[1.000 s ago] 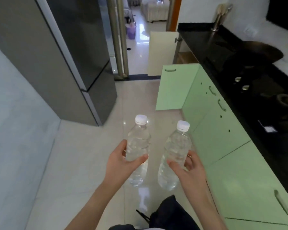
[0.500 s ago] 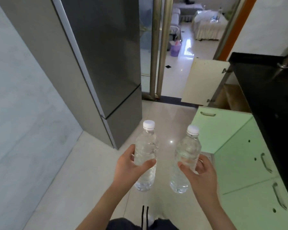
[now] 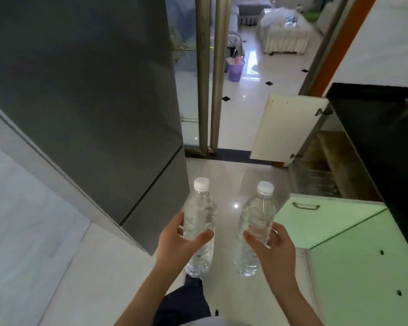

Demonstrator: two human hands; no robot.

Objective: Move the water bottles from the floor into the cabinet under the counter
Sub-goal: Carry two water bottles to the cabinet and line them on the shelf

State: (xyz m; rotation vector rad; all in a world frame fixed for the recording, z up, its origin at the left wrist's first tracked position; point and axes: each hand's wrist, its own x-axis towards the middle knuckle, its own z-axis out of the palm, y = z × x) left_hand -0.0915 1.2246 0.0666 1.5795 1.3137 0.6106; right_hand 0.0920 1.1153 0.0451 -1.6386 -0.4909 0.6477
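I hold two clear water bottles with white caps, upright, in front of me above the floor. My left hand (image 3: 174, 241) grips the left bottle (image 3: 201, 208) around its middle. My right hand (image 3: 272, 248) grips the right bottle (image 3: 257, 212) the same way. Ahead on the right, the cabinet under the black counter (image 3: 372, 128) stands open: its cream door (image 3: 287, 128) swings out into the aisle, and a dark interior (image 3: 325, 161) shows with several clear bottles (image 3: 316, 182) lying on its floor.
A tall grey fridge (image 3: 92, 102) fills the left side. A green cabinet door (image 3: 316, 222) stands open into the aisle at my right, beside green drawer fronts (image 3: 363, 278). A doorway with metal frames (image 3: 210, 74) leads to another room straight ahead.
I have walked forward along the aisle with both bottles held as before. The open cabinet, the fridge and the doorway have come closer, and the view has tilted up.
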